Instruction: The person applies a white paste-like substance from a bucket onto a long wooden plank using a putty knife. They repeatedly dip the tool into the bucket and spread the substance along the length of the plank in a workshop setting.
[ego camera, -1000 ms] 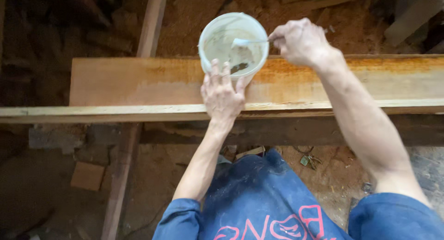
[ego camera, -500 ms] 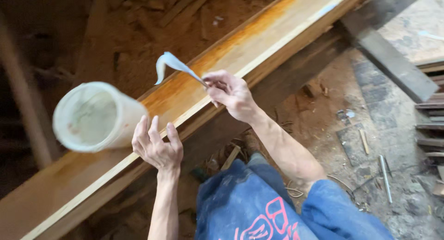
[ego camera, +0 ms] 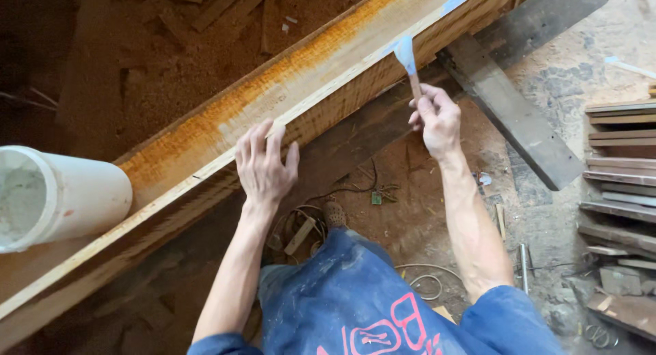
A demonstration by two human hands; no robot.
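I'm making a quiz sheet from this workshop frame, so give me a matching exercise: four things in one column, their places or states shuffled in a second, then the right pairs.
Things:
1. white bucket
2. left hand
3. right hand
4. putty knife

Places or states:
A. blade smeared pale, against the plank's near edge
B. fingers spread flat over the plank's edge
C. on the plank at the far left of the view
D. gripping a tool handle

Pairs: 1-C, 2-B, 3-D, 4-A
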